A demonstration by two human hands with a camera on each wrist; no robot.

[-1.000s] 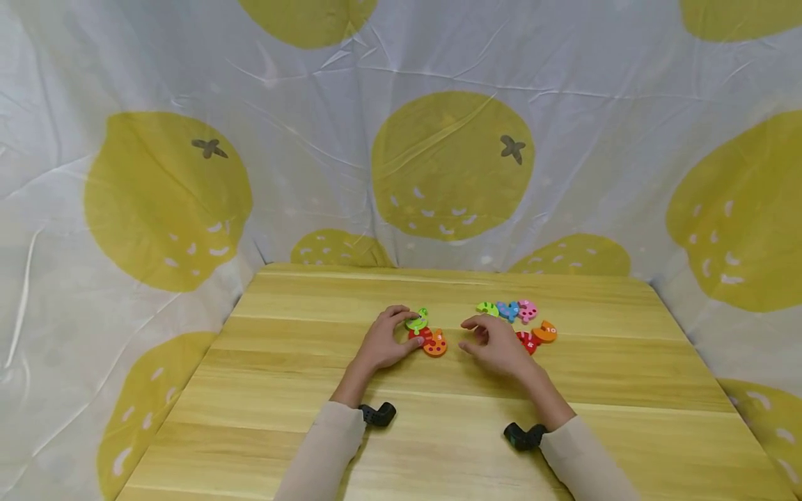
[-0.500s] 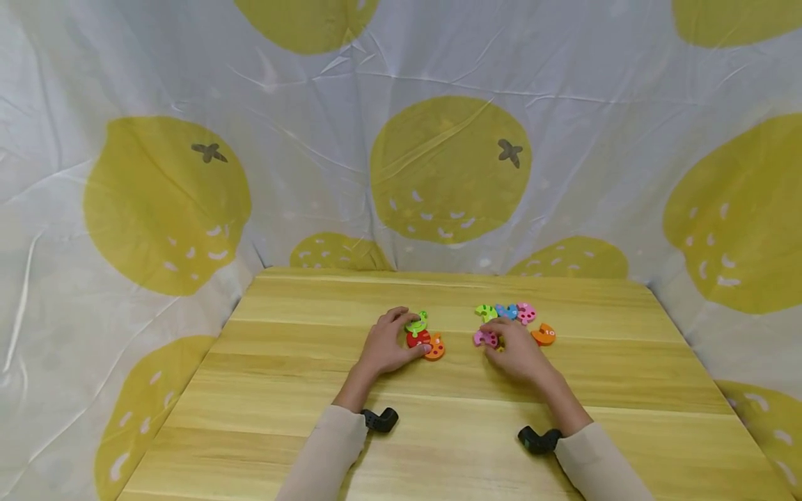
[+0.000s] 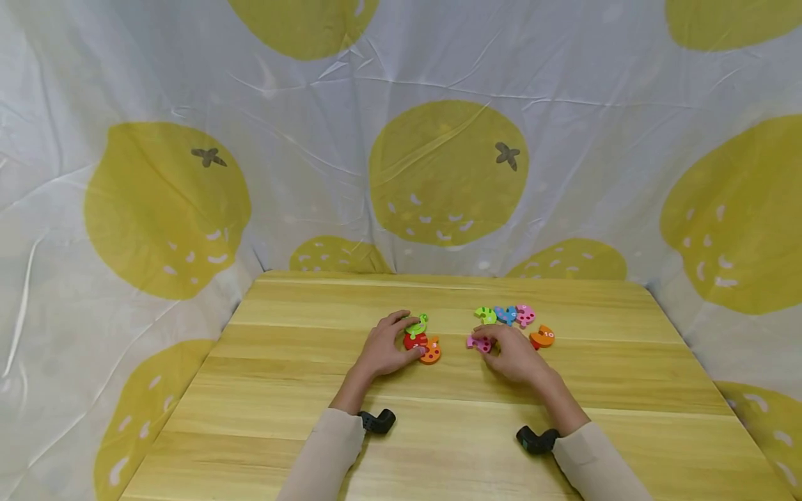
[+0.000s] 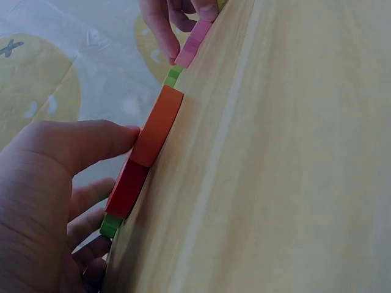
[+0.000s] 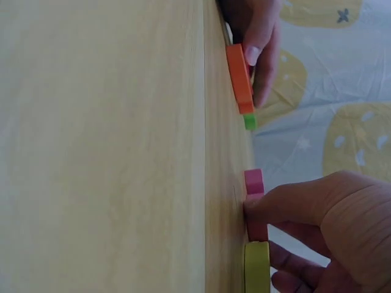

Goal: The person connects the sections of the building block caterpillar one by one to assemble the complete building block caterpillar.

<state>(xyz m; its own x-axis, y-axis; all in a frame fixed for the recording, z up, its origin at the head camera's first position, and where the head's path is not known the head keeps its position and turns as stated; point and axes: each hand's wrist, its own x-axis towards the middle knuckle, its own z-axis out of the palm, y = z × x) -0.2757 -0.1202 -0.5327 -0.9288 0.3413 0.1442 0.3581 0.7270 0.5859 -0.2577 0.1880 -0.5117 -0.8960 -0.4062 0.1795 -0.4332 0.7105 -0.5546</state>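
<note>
My left hand (image 3: 383, 346) holds a short joined row of number puzzle pieces on the table. The row has a green piece with a face (image 3: 416, 325), a red piece (image 4: 128, 188) and an orange spotted piece (image 3: 430, 353). The thumb touches the orange piece, and the fingers reach round the green end. Across a small gap, my right hand (image 3: 515, 353) pinches a pink spotted puzzle piece (image 3: 478, 344) lying flat on the table. Beside it, in the right wrist view, a yellow piece (image 5: 257, 267) is under the hand, hidden in the head view.
Behind the right hand lie a lime green piece (image 3: 485, 315), a blue piece (image 3: 505, 315) and another pink piece (image 3: 525, 314) in a row. An orange piece marked 10 (image 3: 542, 337) lies to the right. A lemon-print cloth (image 3: 313, 174) hangs behind the wooden table (image 3: 263, 390).
My right hand has come down on the pink spotted piece and brought it slightly left, towards the orange piece. The left hand has stayed with its row, which has shifted slightly.
</note>
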